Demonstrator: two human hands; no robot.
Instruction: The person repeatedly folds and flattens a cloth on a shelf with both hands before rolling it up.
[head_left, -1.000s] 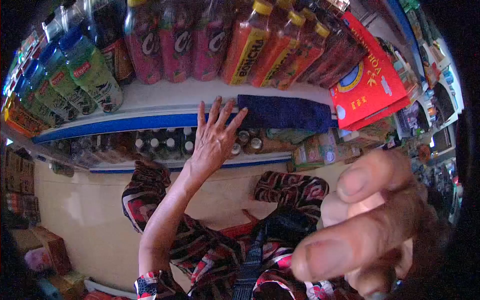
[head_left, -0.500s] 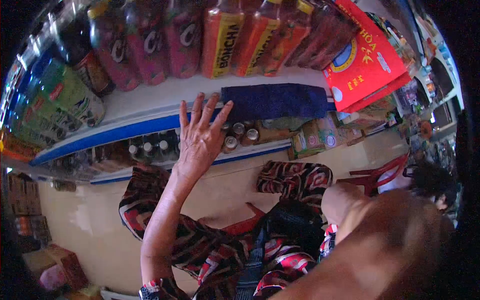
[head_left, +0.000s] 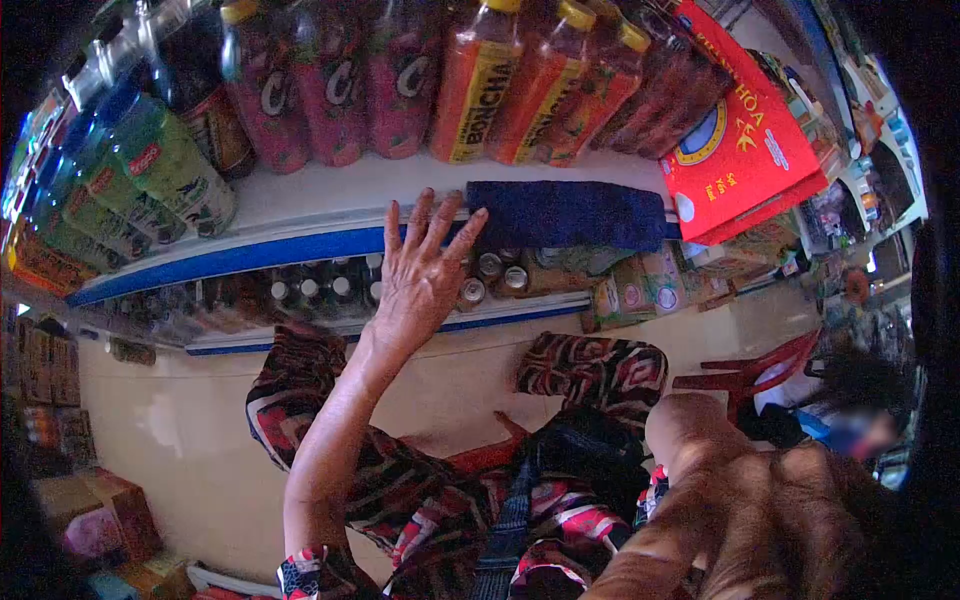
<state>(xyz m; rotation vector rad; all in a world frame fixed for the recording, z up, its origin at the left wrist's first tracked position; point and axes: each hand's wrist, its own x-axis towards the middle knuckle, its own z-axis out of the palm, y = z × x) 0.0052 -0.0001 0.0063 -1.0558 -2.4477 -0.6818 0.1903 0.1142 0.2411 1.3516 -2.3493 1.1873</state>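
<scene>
My left hand [head_left: 420, 280] rests with spread fingers on the blue-and-white front edge of the shelf [head_left: 300, 248], holding nothing. Its fingertips are beside a folded dark blue cloth [head_left: 565, 213] lying along that edge. Close to the camera at the lower right, my right hand [head_left: 760, 510] looks large; its back and the bases of its fingers show, while the fingertips run out of the frame. Whether it holds anything cannot be seen. Orange bottles [head_left: 478, 90] and pink-labelled bottles [head_left: 333, 95] stand on the shelf behind the cloth.
A red box [head_left: 735, 140] stands at the shelf's right end. Green-labelled bottles [head_left: 170, 175] are at the left. Cans [head_left: 490, 266] sit on the lower shelf. A red chair [head_left: 745, 370] and a person [head_left: 865, 400] are at the right; cartons [head_left: 110, 510] lie lower left.
The shelf, cloth and left hand appear slightly further right and lower in view. My right hand, a blur before, now shows its knuckles and finger bases more clearly.
</scene>
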